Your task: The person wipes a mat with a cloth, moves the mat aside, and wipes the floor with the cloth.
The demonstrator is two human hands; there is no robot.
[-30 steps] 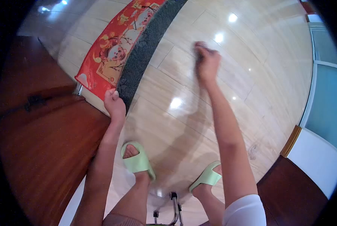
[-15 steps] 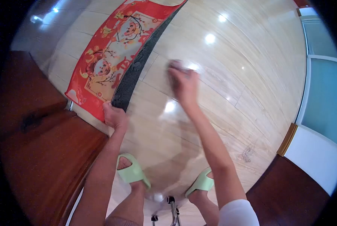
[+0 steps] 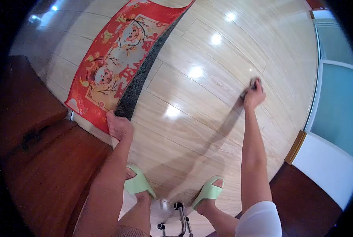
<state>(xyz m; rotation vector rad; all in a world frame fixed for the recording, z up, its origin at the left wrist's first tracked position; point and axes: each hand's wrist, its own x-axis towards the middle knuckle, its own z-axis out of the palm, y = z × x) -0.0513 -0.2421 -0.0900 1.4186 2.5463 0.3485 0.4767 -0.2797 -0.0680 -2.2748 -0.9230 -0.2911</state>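
My left hand [image 3: 120, 125] is closed on the near corner of a red doormat [image 3: 74, 98] printed with cartoon figures and branches. The mat's right edge is lifted and turned, so its dark grey underside [image 3: 128, 103] shows. Out to the right, my right hand [image 3: 255, 96] is closed around a small dark object [image 3: 252, 86], partly hidden by the fingers and a little blurred. That hand is low over the pale wood-look floor [image 3: 184, 130]; I cannot tell whether the object touches it.
Two feet in light green slides [image 3: 210, 191] stand on the floor. Between them are the metal legs of a wheeled chair [image 3: 181, 221]. Dark red-brown wooden furniture [image 3: 46, 166] borders the left side. To the right are a glass-panelled door [image 3: 340, 106] and a dark wooden panel [image 3: 306, 197].
My right hand has swept to the right and slightly nearer with the dark object. My left hand keeps its hold on the mat's corner, almost unmoved.
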